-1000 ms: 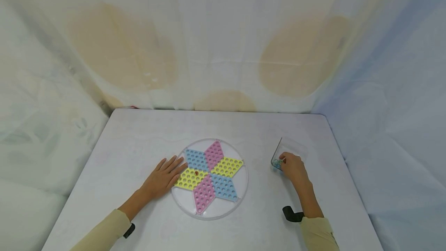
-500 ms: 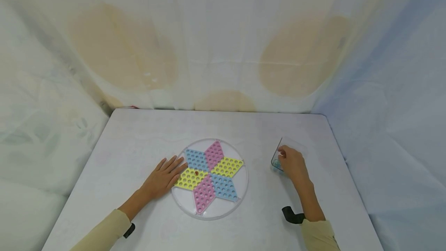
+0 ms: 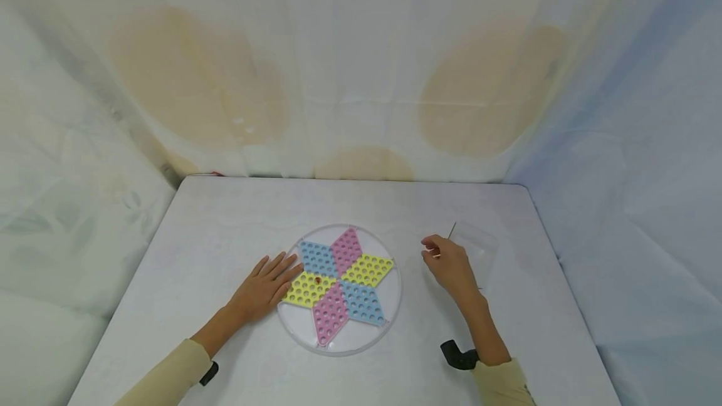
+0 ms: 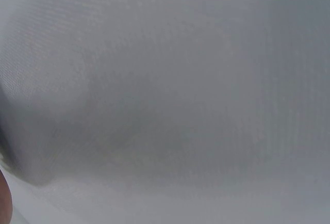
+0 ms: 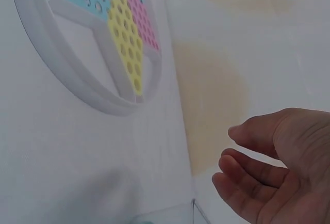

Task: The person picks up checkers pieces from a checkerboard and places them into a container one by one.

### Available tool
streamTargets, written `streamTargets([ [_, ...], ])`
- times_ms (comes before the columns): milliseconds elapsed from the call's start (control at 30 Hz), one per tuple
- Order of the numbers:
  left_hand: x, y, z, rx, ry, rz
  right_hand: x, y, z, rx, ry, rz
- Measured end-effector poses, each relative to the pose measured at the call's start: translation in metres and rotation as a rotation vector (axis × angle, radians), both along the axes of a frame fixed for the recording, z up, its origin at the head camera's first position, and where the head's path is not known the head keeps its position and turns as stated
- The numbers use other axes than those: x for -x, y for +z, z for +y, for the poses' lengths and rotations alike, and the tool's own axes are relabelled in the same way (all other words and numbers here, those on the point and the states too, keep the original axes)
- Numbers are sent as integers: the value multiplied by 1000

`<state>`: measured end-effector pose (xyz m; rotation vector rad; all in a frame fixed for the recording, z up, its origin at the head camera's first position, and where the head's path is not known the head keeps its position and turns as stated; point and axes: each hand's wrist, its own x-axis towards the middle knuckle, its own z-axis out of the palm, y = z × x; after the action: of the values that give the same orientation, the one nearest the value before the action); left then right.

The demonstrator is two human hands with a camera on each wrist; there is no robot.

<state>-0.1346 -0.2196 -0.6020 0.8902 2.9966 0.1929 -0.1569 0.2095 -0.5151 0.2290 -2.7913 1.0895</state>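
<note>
A round Chinese checkers board [image 3: 337, 351] with pink, yellow and blue star points lies on the white table. A small reddish-brown piece [image 3: 318, 281] sits in a hole of its left yellow section. My left hand [image 3: 259, 290] rests palm down at the board's left rim, fingers spread. Between the board and a clear plastic box [image 3: 482, 249], my right hand [image 3: 451, 267] is raised with bent fingers. In the right wrist view, a gap shows between thumb [image 5: 258, 132] and curled fingers; I cannot tell whether something small is pinched there. That hand hides the box's near left part.
White cloth with tan circles hangs behind the table [image 3: 259, 199], and more pale cloth closes off both sides. A black wrist device [image 3: 458, 356] is worn on the right forearm. Mostly blurred pale surface fills the left wrist view.
My right hand has come up out of the clear box and moved left toward the board. The left hand, the board and its reddish piece have stayed in place.
</note>
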Motion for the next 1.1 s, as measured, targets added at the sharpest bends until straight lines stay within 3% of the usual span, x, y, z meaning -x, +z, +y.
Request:
streamTargets([
  [367,1,-1,-1,-19,-5,14,-10,-11,-45,51,50,-46],
  [600,2,-3,0,-19,-4,9,-16,-10,-68,92,146,-66],
  [1100,3,-2,1,-32,-13,29,-15,-11,-98,106,266,-57],
])
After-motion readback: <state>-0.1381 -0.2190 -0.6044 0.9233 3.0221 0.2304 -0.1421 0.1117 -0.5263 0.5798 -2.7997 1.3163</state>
